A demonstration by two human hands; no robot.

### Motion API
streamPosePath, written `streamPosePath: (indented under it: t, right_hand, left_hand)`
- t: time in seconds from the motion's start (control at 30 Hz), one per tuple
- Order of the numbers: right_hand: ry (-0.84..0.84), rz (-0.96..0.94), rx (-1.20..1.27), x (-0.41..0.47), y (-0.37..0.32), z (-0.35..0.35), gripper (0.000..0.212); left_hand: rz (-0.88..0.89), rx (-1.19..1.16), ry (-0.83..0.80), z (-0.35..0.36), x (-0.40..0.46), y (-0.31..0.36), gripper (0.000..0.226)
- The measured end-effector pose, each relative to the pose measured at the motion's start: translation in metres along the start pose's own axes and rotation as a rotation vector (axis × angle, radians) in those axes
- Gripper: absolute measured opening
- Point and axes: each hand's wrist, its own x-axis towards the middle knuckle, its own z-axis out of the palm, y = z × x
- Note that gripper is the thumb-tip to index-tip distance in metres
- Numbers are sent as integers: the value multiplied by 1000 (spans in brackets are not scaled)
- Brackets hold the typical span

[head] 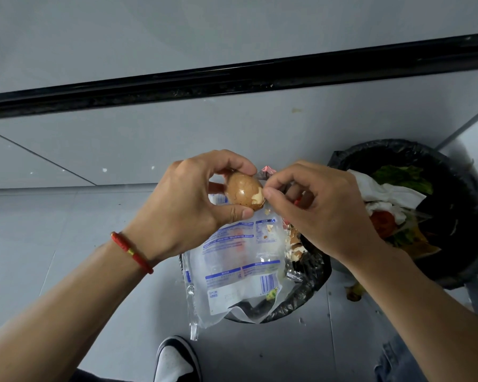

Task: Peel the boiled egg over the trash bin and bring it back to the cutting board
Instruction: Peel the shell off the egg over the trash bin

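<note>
Item: boiled egg, partly peeled, held above the near trash bin.
Left hand grips the egg between thumb and fingers, long axis roughly level, shelled patch facing right. Right hand beside it, thumb touching that end, fingers curled, pinching at shell; shell fragments below.

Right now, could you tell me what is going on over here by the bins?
A person is peeling a brown boiled egg above a black-lined trash bin. The left hand holds the egg, while the right hand picks at the shell on its end, where a pale patch shows. Shell bits lie on a clear plastic package resting across the bin. A second bin to the right holds food scraps. No cutting board is in view.
</note>
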Motion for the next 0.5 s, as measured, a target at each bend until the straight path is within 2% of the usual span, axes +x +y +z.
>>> streamPosePath:
  t: [0.27,0.5]
  right_hand:
    - [-25,47,63,-2,2,4,11]
    - [-127,186,135,-2,2,4,10]
  left_hand:
    - [32,6,-19,2,-2,3,49]
    - [48,27,-24,3,-1,-1,49]
